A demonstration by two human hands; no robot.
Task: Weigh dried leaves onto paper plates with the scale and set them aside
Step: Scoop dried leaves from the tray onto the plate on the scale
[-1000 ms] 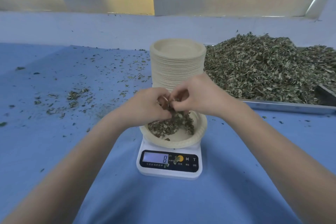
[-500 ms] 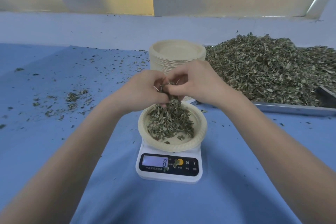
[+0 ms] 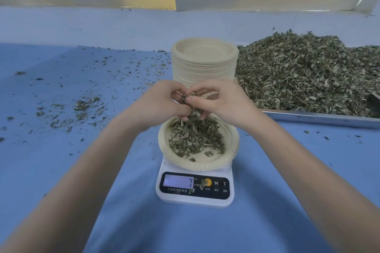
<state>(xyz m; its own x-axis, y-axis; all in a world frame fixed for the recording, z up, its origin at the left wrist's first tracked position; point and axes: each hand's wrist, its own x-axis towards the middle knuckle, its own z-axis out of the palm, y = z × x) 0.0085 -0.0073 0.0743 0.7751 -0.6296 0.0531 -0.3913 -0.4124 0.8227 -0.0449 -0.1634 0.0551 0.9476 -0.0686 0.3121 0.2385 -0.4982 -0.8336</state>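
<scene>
Head view: nearest us, the scale (image 3: 195, 189) is reading 7 under the plate (image 3: 230, 155) of leaves (image 3: 195, 137). We are pinching a clump (image 3: 192, 109) directly above it, left hand (image 3: 162, 102) and right hand (image 3: 224, 100) equally near, fingers curled together. Beyond are standing the stack (image 3: 203, 65) and tray (image 3: 320, 118).

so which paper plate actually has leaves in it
The paper plate on the scale, under both hands, holds dried leaves. The top plate of the stack behind it is bare.
</scene>
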